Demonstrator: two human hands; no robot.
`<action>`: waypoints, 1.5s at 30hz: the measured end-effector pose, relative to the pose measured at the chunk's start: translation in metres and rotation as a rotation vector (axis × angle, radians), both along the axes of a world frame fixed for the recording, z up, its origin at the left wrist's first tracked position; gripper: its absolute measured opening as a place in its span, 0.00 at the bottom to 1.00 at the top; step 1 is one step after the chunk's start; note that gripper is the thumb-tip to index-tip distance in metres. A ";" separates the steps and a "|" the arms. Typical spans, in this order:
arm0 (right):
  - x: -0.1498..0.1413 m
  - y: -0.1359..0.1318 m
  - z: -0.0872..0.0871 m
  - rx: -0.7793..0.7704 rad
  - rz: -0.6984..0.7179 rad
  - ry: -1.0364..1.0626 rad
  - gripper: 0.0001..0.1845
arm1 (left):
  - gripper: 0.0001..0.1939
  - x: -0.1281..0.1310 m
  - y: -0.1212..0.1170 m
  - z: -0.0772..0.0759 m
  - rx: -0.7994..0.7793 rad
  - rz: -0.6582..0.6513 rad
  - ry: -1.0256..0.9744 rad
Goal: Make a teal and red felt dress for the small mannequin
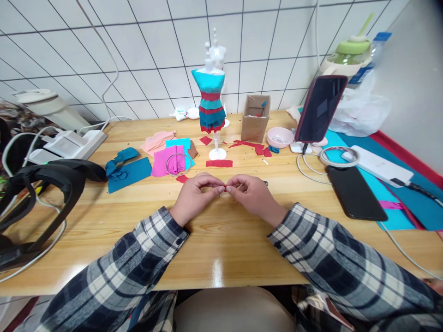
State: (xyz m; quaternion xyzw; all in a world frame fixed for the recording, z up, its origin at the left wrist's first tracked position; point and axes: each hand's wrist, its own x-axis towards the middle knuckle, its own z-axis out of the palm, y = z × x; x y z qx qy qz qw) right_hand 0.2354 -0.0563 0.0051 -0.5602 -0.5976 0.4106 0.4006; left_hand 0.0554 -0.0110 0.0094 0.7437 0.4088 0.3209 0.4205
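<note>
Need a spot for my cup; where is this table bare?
The table looks bare between the plaid sleeves, near its front edge; also between the left sleeve and the black headset, and narrowly between the right hand and the black phone. Crowded: around the dressed mannequin, with cloth and red scraps, and far right.
</note>
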 end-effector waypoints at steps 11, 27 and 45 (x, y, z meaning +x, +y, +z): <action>0.000 0.000 -0.001 -0.132 -0.059 0.214 0.10 | 0.13 0.003 -0.002 0.001 -0.177 0.066 0.007; -0.001 0.000 -0.001 -0.192 0.022 0.267 0.09 | 0.13 0.005 -0.002 -0.001 -0.160 0.065 -0.002; -0.002 0.003 -0.007 -0.254 -0.005 0.347 0.10 | 0.11 0.008 -0.003 -0.005 -0.160 0.097 -0.012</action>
